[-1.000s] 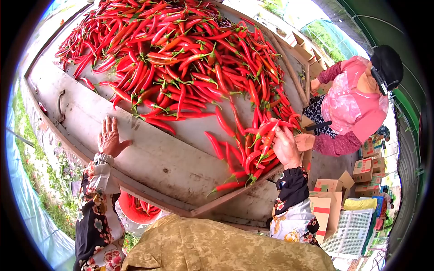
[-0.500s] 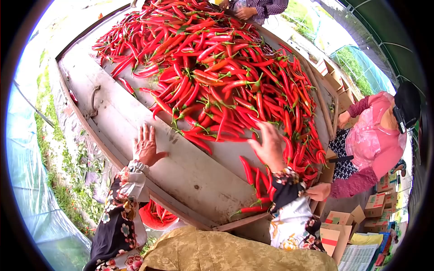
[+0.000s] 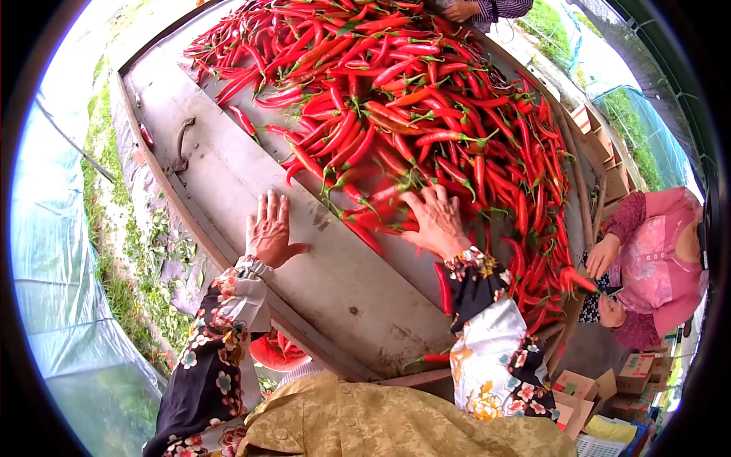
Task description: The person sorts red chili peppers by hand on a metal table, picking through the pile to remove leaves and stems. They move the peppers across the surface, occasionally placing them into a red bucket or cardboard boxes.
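Beginning nearest the wearer, a round red tub (image 3: pixel 266 356) sits below the working edge with red peppers inside. Above it, the bare left hand (image 3: pixel 271 236) appears to rest palm down on a long, pale, stained board (image 3: pixel 335 266), its fingers spread and holding nothing. The bare right hand (image 3: pixel 437 222) is beyond the board at the near edge of the heap, its fingers apart and slightly curved; blur prevents telling whether it touches a pepper.

The long, slender, glossy red chilli peppers with green stems (image 3: pixel 445 137) lie loose and overlapping from there to the far end. Judged by appearance, each is light, firm-skinned and smooth, liable to slip, and may bruise or snap if bent. Recommended hold: the thicker shoulder just below the stem, lightly pinched, sparing the thin tip.

Further right stands a person in a pink top (image 3: pixel 661 266); a striped dark sleeve (image 3: pixel 502 7) shows at the far edge.
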Tool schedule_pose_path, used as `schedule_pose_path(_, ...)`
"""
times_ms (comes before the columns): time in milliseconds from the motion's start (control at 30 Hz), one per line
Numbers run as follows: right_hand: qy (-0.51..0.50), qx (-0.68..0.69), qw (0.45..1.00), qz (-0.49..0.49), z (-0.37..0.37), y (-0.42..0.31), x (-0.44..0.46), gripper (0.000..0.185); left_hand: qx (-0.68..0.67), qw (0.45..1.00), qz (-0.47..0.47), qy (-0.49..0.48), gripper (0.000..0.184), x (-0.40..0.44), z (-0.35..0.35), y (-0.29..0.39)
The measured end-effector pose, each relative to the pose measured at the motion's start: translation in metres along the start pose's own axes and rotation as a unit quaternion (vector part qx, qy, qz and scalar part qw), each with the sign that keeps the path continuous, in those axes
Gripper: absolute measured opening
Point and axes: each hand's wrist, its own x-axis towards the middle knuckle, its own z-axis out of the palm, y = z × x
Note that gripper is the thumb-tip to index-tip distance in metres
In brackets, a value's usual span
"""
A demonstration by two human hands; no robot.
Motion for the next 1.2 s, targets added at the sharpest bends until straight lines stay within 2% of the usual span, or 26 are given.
schedule_pose_path(67,0.013,-0.027,0.999,-0.024,-0.004,0.006,-0.029,0.054,-0.013,1.000,0.000,0.009,0.117,0.000,0.000,0.000)
schedule_pose_path(167,0.053,-0.063,0.996,-0.025,0.005,0.016,-0.078,0.045,-0.013,1.000,0.000,0.014,0.117,0.001,0.005,-0.002)
schedule_pose_path(200,0.067,-0.046,0.997,-0.009,0.007,0.020,-0.095,0.041,-0.014,1.000,-0.001,0.009,0.117,0.002,0.005,-0.002)
schedule_pose_path(267,0.020,-0.018,0.998,0.057,0.009,0.033,-0.132,0.038,-0.010,1.000,-0.002,0.007,0.118,0.002,0.006,-0.003)
schedule_pose_path(333,0.053,0.010,0.997,0.063,0.002,0.041,-0.161,0.033,-0.013,1.000,-0.004,0.002,0.118,0.002,0.003,-0.001)
schedule_pose_path(400,0.082,-0.032,0.994,0.066,0.004,0.052,-0.181,0.032,-0.012,1.000,-0.003,0.000,0.117,0.001,0.002,-0.001)
schedule_pose_path(500,0.011,-0.075,0.982,0.173,-0.010,0.072,-0.207,0.029,-0.012,1.000,-0.007,-0.013,0.118,0.002,0.001,0.001)
schedule_pose_path(533,0.011,-0.091,0.975,0.202,-0.011,0.079,-0.212,0.030,-0.012,1.000,-0.010,-0.016,0.118,0.003,0.001,0.000)
schedule_pose_path(600,-0.054,-0.111,0.952,0.280,-0.029,0.084,-0.207,0.032,-0.017,1.000,-0.010,-0.017,0.119,0.003,0.003,-0.001)
schedule_pose_path(633,-0.041,-0.123,0.952,0.277,-0.038,0.083,-0.195,0.033,-0.016,1.000,-0.008,-0.015,0.119,0.003,0.004,-0.002)
schedule_pose_path(667,0.043,-0.090,0.968,0.229,-0.037,0.085,-0.187,0.039,-0.016,1.000,-0.007,-0.011,0.119,0.004,0.004,-0.001)
schedule_pose_path(800,0.159,0.094,0.974,0.130,-0.031,0.086,-0.111,0.052,-0.007,0.999,-0.021,-0.029,0.115,0.002,-0.004,0.005)
schedule_pose_path(867,0.152,0.120,0.969,0.156,-0.022,0.079,-0.068,0.075,-0.014,1.000,-0.008,-0.013,0.117,0.002,0.003,-0.001)
schedule_pose_path(933,0.096,0.134,0.969,0.182,-0.010,0.077,-0.035,0.094,-0.012,1.000,-0.006,-0.011,0.117,0.003,0.003,-0.001)
schedule_pose_path(1000,0.005,0.044,0.965,0.258,0.001,0.063,-0.012,0.108,-0.013,1.000,-0.015,-0.015,0.117,0.002,0.001,0.001)
schedule_pose_path(1033,0.000,0.077,0.960,0.271,0.003,0.062,-0.006,0.114,-0.014,1.000,-0.019,-0.017,0.116,0.002,-0.002,0.002)
schedule_pose_path(1133,0.062,0.106,0.957,0.264,0.017,0.066,-0.010,0.096,-0.014,1.000,-0.015,-0.012,0.116,0.003,0.002,0.001)
schedule_pose_path(1167,0.107,0.093,0.961,0.236,0.023,0.066,-0.018,0.080,-0.013,1.000,-0.019,-0.021,0.116,0.003,0.002,0.001)
schedule_pose_path(1200,0.112,0.098,0.962,0.228,0.020,0.060,-0.026,0.072,-0.011,0.999,-0.024,-0.029,0.117,0.003,-0.001,0.002)
